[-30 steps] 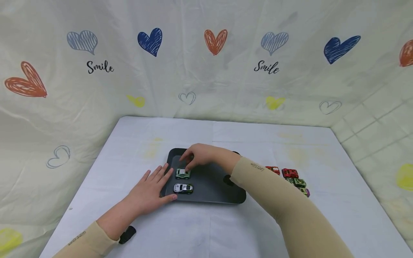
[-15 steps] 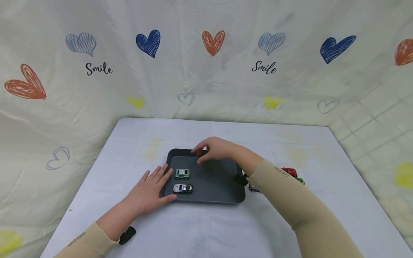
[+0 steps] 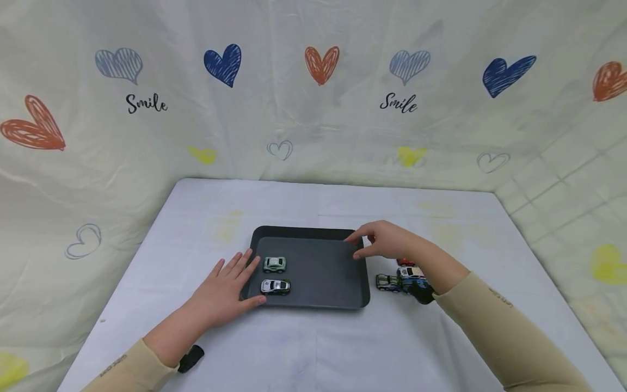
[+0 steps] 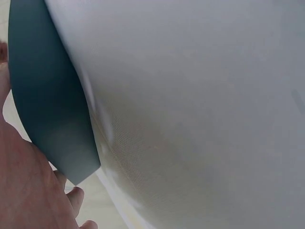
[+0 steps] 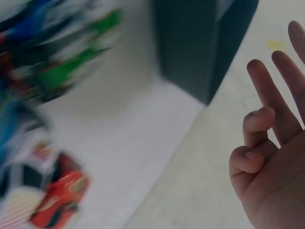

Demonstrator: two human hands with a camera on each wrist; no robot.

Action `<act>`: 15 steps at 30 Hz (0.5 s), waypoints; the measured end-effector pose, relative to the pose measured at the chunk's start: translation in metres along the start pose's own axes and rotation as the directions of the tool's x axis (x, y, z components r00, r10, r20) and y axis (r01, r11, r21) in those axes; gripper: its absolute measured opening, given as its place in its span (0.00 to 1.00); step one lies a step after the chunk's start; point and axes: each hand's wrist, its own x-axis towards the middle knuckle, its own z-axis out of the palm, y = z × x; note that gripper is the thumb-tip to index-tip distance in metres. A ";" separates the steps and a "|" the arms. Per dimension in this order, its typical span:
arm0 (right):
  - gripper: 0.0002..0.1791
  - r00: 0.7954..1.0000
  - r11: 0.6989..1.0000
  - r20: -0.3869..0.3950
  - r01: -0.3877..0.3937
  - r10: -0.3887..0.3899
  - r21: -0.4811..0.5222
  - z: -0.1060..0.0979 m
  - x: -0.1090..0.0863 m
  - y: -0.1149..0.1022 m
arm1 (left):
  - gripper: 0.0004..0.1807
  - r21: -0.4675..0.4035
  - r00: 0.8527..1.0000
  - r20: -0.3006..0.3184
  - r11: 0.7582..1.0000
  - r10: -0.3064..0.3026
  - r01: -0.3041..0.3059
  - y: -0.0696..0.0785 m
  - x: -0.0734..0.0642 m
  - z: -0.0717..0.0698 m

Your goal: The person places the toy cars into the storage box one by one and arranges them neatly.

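Observation:
A dark grey rectangular tray lies mid-table in the head view. Inside its left end sit a light green toy car and, nearer the front, a white toy car with dark windows. My left hand is spread flat with its fingers and thumb at the tray's left rim. Over the tray's right rim hovers my right hand, fingers loosely bent and nothing between them. Just right of the tray, partly hidden by my right wrist, several toy cars stand close together, among them a green one and a red one.
A white cloth covers the table. Behind it hangs a pale sheet printed with hearts. Black wrist devices show under each forearm, the right one overlapping the toy cars in the head view.
My right hand has moved away from the light green toy car, rightward across the tray to its right rim. My left hand stays at the left rim.

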 end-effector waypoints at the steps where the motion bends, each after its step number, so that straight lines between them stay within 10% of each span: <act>1: 0.22 1.000 1.000 0.003 -0.018 0.018 -0.001 0.001 -0.007 0.006 | 0.52 0.002 1.000 0.004 1.000 -0.003 0.003 0.000 0.000 0.001; 15: 0.21 0.995 0.994 0.014 -0.099 0.099 0.034 0.010 -0.060 0.057 | 0.52 -0.005 1.000 0.014 1.000 0.004 -0.003 0.000 -0.001 -0.004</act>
